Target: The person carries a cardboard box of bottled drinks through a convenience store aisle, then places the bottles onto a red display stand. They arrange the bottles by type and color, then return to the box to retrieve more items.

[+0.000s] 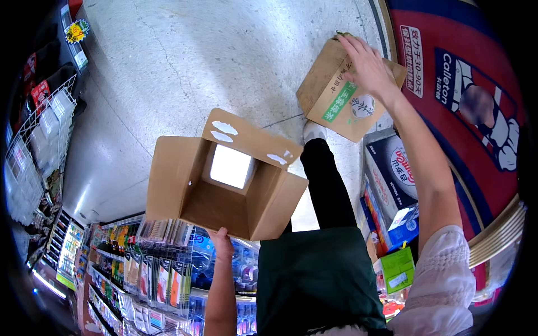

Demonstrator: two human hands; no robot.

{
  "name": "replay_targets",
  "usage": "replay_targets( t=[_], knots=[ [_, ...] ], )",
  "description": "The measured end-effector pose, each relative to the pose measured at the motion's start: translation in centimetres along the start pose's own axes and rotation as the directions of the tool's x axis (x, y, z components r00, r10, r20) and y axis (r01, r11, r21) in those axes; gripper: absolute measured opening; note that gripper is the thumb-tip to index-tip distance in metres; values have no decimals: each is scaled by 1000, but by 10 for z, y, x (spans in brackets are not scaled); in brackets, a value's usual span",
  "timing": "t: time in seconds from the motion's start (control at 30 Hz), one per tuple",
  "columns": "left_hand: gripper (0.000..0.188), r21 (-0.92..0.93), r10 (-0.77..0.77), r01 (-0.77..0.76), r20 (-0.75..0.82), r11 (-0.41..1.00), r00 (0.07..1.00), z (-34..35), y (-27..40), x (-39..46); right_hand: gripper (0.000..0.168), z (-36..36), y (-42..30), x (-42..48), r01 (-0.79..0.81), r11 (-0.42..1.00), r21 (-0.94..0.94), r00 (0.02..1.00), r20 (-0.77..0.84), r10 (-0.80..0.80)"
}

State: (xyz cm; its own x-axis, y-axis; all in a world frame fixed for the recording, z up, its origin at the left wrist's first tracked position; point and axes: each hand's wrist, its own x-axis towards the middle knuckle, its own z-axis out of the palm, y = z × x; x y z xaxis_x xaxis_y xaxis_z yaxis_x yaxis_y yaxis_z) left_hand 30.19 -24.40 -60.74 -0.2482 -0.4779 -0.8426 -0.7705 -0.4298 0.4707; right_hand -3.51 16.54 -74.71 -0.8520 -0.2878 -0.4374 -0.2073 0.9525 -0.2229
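My left hand (221,244) grips the lower edge of an empty cardboard box (218,206). The box is held in the air with its mouth towards me and its flaps spread. One flap has torn white patches, and a bright white rectangle shows at the far end of the box. My right hand (367,67) lies over the upper edge of a second cardboard carton (336,92), fingers across its edge and thumb on its printed face. This carton bears a green label and a round white mark. It sits tilted in view, just beyond my shoe (314,131).
Grey shop floor (138,63) stretches ahead. A red and blue printed panel (462,84) curves along the right, with boxed goods (391,172) beside my leg. Shelves of packaged goods (155,273) stand at lower left. A wire rack (46,126) lines the far left.
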Motion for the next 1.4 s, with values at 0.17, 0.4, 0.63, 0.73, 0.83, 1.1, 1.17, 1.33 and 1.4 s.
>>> replay_targets(
  t=[0.17, 0.4, 0.63, 0.73, 0.83, 1.1, 1.17, 1.33, 1.4],
  knots=[
    [74, -1, -41, 41, -48, 999, 998, 12, -7, -17, 68, 7, 17, 16, 104, 925, -365, 982, 188, -36],
    [76, 2, -73, 73, -93, 997, 993, 12, 12, -58, 36, 15, 55, -61, 102, 863, -495, 929, 357, 95],
    [64, 34, 45, -45, 14, 998, 999, 40, 75, -104, 20, -36, 25, -214, 179, 962, -206, 857, 513, -50],
    [53, 104, 127, -136, 91, 985, 988, 40, 114, -126, 26, -72, -1, -281, -74, 995, -69, 919, 382, 94],
    [48, 199, 133, -150, 94, 969, 987, 35, 158, -165, 35, -139, -27, -345, -232, 954, 189, 970, -21, 241],
    [65, 353, 367, -506, 392, 787, 844, 40, 273, -256, 36, -250, -119, -519, -407, 690, 598, 742, -223, 632],
    [69, 320, 385, -570, 486, 757, 785, 36, 294, -296, 39, -281, -155, -566, -452, 610, 651, 697, -170, 697],
    [62, 267, 196, -601, 781, 753, 593, 41, 302, -323, 42, -279, -262, -694, -583, 404, 705, 471, -112, 875],
    [58, 313, 33, -629, 880, 711, 475, 58, 287, -349, 42, -261, -309, -744, -602, 278, 749, 331, -83, 940]
  ],
)
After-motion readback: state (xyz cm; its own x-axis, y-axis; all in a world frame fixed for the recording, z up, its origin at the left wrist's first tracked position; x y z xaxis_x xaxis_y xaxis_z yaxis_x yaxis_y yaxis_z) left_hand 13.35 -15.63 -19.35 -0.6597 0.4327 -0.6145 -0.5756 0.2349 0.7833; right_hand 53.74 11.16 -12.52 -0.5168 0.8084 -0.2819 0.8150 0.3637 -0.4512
